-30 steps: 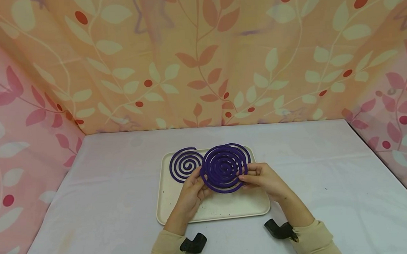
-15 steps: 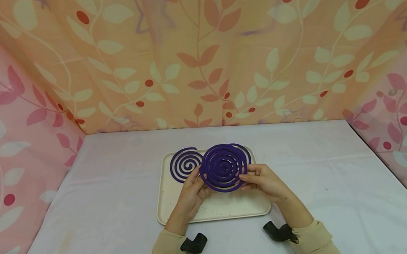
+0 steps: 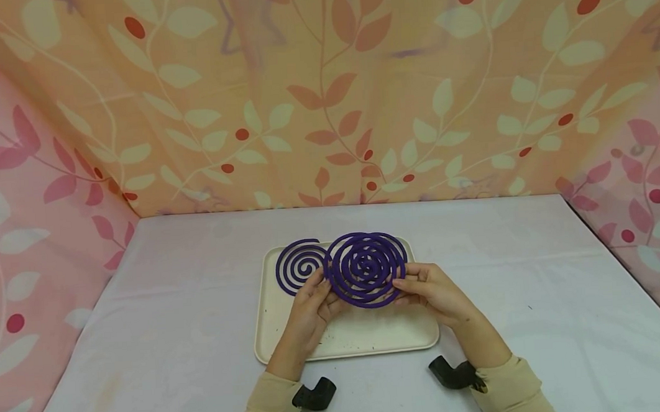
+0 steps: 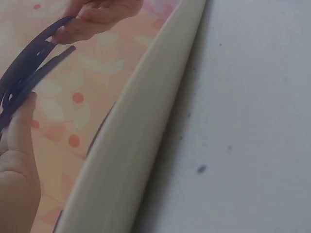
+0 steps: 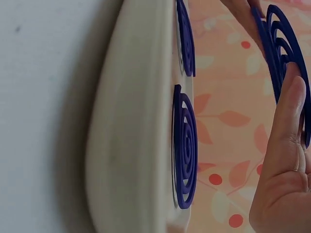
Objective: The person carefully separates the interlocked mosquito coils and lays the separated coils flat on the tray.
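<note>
Both hands hold a pair of purple mosquito coils (image 3: 367, 266) raised over the cream tray (image 3: 382, 340). The left hand (image 3: 313, 309) pinches their left edge. On the opposite edge, the right hand (image 3: 438, 295) grips with thumb in front and fingers behind. Seen from the right wrist, the held coils (image 5: 286, 41) show as two layers with a gap between parts of them. A single purple coil (image 3: 305, 269) lies at the tray's back left. Another coil (image 3: 401, 242) at the back right is mostly hidden behind the held pair.
Dark crumbs are scattered on the tray's front part. A white cloth (image 3: 174, 326) covers the table under the tray. Black elbow-shaped pieces (image 3: 315, 394) sit at both sleeve cuffs. Patterned curtains (image 3: 325, 107) enclose the back and sides.
The held coils have shifted against each other: their rings lined up more closely before, and now their outlines are offset. The right hand has moved slightly to the right and up.
</note>
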The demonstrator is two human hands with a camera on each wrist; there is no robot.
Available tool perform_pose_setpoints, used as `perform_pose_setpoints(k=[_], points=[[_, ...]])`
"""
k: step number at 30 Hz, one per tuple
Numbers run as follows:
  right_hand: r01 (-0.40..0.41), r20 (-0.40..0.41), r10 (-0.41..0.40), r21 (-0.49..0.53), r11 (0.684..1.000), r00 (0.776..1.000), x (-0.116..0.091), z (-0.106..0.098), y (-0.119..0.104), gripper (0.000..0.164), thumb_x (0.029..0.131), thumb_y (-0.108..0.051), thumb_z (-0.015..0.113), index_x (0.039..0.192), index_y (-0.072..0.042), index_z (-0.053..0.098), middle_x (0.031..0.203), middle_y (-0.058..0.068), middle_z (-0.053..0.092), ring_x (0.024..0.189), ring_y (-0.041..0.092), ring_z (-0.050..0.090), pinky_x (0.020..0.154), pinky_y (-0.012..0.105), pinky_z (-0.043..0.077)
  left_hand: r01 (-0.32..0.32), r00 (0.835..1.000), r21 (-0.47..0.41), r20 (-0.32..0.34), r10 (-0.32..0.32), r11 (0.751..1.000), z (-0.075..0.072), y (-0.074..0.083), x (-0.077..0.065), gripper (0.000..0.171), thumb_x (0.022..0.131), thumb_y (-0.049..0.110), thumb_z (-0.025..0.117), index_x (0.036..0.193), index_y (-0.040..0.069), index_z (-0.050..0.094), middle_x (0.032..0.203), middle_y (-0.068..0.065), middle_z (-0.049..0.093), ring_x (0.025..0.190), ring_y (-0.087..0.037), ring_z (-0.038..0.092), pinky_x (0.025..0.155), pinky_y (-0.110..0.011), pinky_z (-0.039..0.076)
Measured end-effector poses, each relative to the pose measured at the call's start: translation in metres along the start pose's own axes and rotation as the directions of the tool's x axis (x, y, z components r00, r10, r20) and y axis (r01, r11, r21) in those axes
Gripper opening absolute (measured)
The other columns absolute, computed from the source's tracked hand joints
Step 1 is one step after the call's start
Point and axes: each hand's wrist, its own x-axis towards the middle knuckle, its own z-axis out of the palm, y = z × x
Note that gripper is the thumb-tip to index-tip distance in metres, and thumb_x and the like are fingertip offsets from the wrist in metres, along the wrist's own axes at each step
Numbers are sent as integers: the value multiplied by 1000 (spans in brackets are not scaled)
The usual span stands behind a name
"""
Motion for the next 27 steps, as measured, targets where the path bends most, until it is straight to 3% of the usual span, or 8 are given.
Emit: perform_pose_setpoints(k=[7, 13, 19, 27], points=[[-18, -44, 17, -24, 1000, 999, -3, -1, -5, 13, 92, 2, 55, 96, -5, 64, 83, 6, 71, 68, 14, 67, 67, 30, 57, 24, 999, -3, -30, -24, 1000, 4, 9, -1, 46, 101, 3, 38, 141, -13, 23, 109, -6, 65, 96, -16, 65, 76, -26, 56], [16, -50, -17, -19, 1000, 999, -8, -1, -10, 12, 92, 3, 54, 98, -5, 62, 86, 5, 71, 72, 14, 67, 67, 27, 57, 33, 999, 38, -28, -32, 999, 6, 20, -5, 46, 100, 3, 41, 140, -13, 26, 110, -6, 66, 98, -17, 65, 80, -28, 55], [100, -33, -100, -6, 995, 994, -14, -4, -16, 16, 94, 4, 51, 97, -6, 63, 86, 5, 70, 76, 14, 67, 67, 25, 57, 17, 1000, 81, -5, -16, 997, 2, 33, -13, 46, 101, 6, 40, 139, -14, 26, 110, -5, 66, 100, -18, 64, 84, -32, 54], [94, -19, -95, -24, 995, 995, -21, -8, -21, 18, 94, 5, 49, 98, -7, 63, 88, 4, 71, 77, 14, 67, 67, 25, 57, -24, 999, 147, 31, 20, 989, -11, 51, -26, 47, 101, 10, 41, 138, -15, 25, 108, -5, 68, 98, -17, 65, 82, -30, 54]])
